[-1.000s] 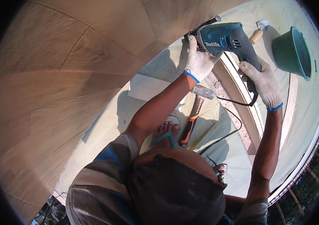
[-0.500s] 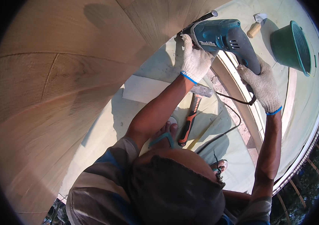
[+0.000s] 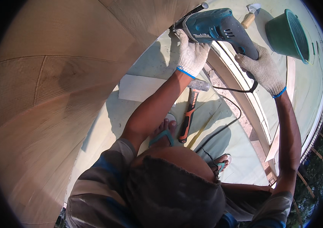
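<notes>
A teal power drill [image 3: 210, 26] is held lengthwise at the top of the view, its front end close against the curved wooden surface. My left hand [image 3: 192, 57], in a knitted glove with a blue cuff, grips it from below near the front. My right hand [image 3: 263, 70], gloved alike, wraps round the rear handle. The surface's edge and the drill body hide the tip, so I cannot tell whether it touches the wood. Below my left hand lies a hammer [image 3: 188, 117] with an orange and black handle.
Large brown wood panelling [image 3: 55, 102] curves along the left. A green bucket [image 3: 283, 36] stands at the upper right, beside a wooden-handled trowel [image 3: 248, 20]. A black cord [image 3: 228, 125] loops across the pale floor sheet [image 3: 241, 159]. Long boards [image 3: 241, 95] border a gap right of the hammer.
The whole view has shifted, so the drill, hammer and bucket appear a little farther left and higher. My right elbow sits farther out. Both hands keep their grip on the drill.
</notes>
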{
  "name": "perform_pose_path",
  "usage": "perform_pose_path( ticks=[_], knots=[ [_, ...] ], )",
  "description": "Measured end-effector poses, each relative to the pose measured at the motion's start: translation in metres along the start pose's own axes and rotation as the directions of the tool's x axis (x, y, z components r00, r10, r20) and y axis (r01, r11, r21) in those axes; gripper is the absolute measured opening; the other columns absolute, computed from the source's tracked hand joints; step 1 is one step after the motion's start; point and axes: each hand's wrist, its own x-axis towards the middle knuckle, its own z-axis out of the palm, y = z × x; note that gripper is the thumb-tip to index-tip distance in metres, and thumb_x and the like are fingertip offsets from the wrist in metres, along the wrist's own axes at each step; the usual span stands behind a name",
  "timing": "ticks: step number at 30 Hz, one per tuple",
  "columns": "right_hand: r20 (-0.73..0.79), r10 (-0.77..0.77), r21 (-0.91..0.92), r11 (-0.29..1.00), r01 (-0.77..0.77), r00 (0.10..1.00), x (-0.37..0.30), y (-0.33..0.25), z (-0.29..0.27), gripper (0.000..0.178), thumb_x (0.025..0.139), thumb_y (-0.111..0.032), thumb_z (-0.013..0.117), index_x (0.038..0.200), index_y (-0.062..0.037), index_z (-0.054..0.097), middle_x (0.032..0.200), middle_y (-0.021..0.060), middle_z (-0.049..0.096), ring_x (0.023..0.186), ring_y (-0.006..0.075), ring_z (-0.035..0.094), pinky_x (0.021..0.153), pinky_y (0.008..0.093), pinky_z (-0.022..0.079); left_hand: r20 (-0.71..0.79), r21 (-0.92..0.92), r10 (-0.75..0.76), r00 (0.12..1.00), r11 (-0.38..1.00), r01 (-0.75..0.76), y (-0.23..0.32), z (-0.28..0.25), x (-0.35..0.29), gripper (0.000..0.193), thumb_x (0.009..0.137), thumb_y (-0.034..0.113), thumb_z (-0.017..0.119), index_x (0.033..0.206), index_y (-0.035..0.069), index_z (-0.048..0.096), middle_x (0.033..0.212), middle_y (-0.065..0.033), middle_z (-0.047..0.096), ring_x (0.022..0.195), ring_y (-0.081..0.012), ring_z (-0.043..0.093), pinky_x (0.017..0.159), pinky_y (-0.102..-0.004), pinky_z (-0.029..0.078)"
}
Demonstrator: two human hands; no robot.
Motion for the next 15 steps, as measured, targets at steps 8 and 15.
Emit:
perform_pose_path(
  ticks=[8,15],
  knots=[
    [0.006,0.064,-0.101,0.993,-0.063,0.998,0.01,-0.002,-0.008,0.053,0.092,-0.048,0.077,0.121,-0.0038,0.07,0.076,0.0022,0.068,0.062,0.0076,0.062,0.057,0.0259,0.052,0.015,-0.008,-0.005,1.0,1.0,0.005,-0.002,-0.001,0.008,0.081,0.094,0.065,0.072,0.154,0.014,0.052,0.153,-0.0119,0.057,0.142,-0.0295,0.055,0.124,-0.0483,0.045],
    [0.074,0.083,0.032,0.996,-0.085,0.994,-0.007,-0.008,-0.002,0.065,0.088,-0.056,0.077,0.123,-0.0015,0.073,0.097,0.0119,0.076,0.09,0.0203,0.073,0.087,0.0376,0.058,-0.048,0.051,0.047,0.998,0.998,-0.044,-0.013,0.006,0.007,0.089,0.091,0.071,0.071,0.156,0.013,0.051,0.158,-0.0123,0.054,0.144,-0.0323,0.053,0.126,-0.0509,0.044]
  ],
)
